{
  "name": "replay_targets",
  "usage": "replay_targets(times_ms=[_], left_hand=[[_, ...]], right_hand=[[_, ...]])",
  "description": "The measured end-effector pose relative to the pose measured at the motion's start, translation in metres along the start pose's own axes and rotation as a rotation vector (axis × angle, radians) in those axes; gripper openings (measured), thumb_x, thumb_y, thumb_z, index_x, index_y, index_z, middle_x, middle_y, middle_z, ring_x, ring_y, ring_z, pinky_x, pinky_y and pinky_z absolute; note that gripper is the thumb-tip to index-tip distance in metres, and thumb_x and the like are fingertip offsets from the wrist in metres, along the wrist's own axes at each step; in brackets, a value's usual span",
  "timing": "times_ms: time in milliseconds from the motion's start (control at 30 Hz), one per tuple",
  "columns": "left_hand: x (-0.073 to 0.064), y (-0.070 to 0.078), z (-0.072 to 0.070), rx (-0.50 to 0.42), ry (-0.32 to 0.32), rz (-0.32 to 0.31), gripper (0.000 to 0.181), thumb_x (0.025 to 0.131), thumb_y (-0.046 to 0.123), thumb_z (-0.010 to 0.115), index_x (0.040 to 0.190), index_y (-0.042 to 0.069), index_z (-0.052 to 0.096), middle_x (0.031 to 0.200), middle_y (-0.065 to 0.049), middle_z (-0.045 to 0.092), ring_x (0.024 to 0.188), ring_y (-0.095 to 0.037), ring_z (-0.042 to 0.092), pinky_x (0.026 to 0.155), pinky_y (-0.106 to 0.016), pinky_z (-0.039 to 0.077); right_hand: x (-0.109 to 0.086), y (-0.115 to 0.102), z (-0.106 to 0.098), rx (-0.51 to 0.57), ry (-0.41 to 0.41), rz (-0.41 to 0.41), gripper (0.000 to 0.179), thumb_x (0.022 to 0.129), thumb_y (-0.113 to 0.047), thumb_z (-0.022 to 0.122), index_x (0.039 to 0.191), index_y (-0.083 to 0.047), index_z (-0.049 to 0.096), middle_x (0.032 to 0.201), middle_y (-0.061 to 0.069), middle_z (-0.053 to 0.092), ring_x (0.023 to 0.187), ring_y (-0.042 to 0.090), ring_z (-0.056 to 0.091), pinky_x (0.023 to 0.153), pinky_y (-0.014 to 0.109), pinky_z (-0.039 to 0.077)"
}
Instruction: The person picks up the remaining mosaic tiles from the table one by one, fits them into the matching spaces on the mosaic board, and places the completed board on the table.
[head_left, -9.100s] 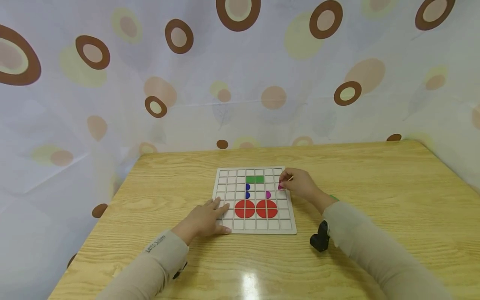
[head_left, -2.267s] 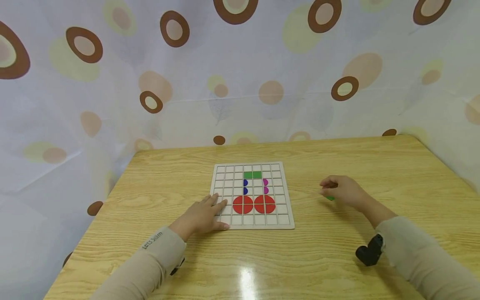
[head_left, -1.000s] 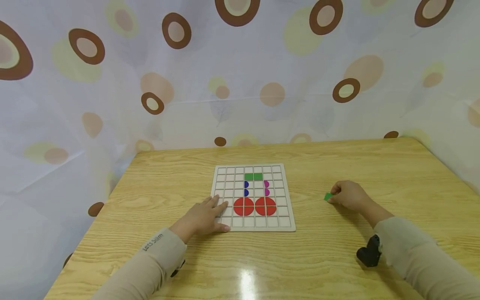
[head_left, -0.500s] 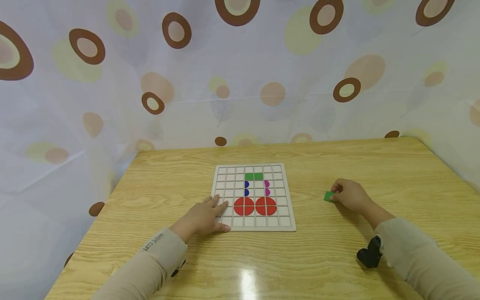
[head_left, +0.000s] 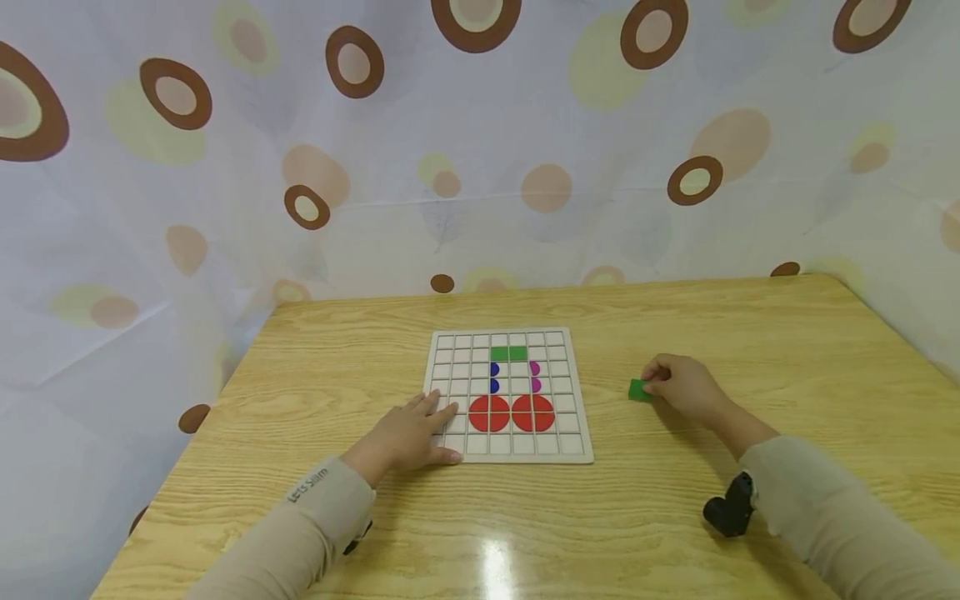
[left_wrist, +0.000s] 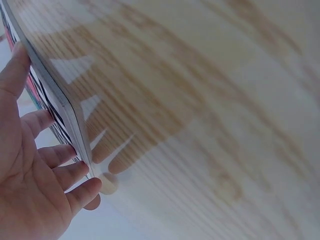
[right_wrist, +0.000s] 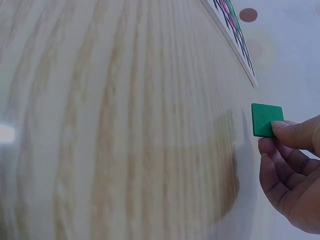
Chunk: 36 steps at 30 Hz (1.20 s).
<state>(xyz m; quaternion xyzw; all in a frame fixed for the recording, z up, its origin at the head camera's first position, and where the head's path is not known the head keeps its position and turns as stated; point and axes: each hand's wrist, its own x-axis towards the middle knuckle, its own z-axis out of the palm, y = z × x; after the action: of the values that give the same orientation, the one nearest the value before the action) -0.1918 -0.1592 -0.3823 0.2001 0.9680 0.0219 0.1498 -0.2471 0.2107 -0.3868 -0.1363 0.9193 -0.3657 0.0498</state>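
Observation:
Between the thumb and fingers of my right hand [head_left: 686,390] I pinch a green square tile [right_wrist: 265,119], held just off the table to the right of the white grid board [head_left: 558,446]. My left hand [head_left: 405,435] rests with spread, straight fingers on the board's near left corner; the left wrist view shows its fingertips [left_wrist: 90,167] along the board's edge. On the board, two green squares [head_left: 509,353] sit side by side above two blue half circles [head_left: 494,377] and two magenta half circles [head_left: 535,377]. Below these are two red circles [head_left: 489,413], each made of several pieces.
The board lies on a wood-grain table [head_left: 600,533] that reaches back to a patterned cloth [head_left: 480,233]. A black wrist device [head_left: 731,506] hangs under the right sleeve. Light glares off the near part of the table.
A second magenta half circle has joined the first on the board. My right hand went out to the right, took up the green tile and now moves it left. My left hand stays put.

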Motion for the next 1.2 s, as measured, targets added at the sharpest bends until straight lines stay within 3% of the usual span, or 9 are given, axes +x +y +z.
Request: replay_targets(times_ms=[433,1200], left_hand=[[0.0,-0.001,-0.002,0.0,-0.001,-0.021,0.073,0.077,0.057,0.048,0.135,0.016,0.031,0.14,-0.015,0.019,0.126,-0.034,0.018,0.097,-0.048,0.023],[0.0,-0.002,-0.001,0.005,0.008,-0.008,0.073,0.077,0.056,0.048,0.135,0.015,0.031,0.14,-0.016,0.02,0.125,-0.035,0.018,0.095,-0.05,0.025]], right_hand=[[0.029,-0.023,0.012,0.103,-0.001,-0.008,0.005,0.084,-0.002,0.053,0.088,0.0,0.053,0.082,0.01,0.052,0.072,0.025,0.052,0.056,0.031,0.043],[0.078,-0.041,0.042,0.118,0.026,-0.061,0.008,0.083,-0.001,0.054,0.088,0.004,0.058,0.084,0.013,0.057,0.078,0.025,0.053,0.064,0.03,0.046]])
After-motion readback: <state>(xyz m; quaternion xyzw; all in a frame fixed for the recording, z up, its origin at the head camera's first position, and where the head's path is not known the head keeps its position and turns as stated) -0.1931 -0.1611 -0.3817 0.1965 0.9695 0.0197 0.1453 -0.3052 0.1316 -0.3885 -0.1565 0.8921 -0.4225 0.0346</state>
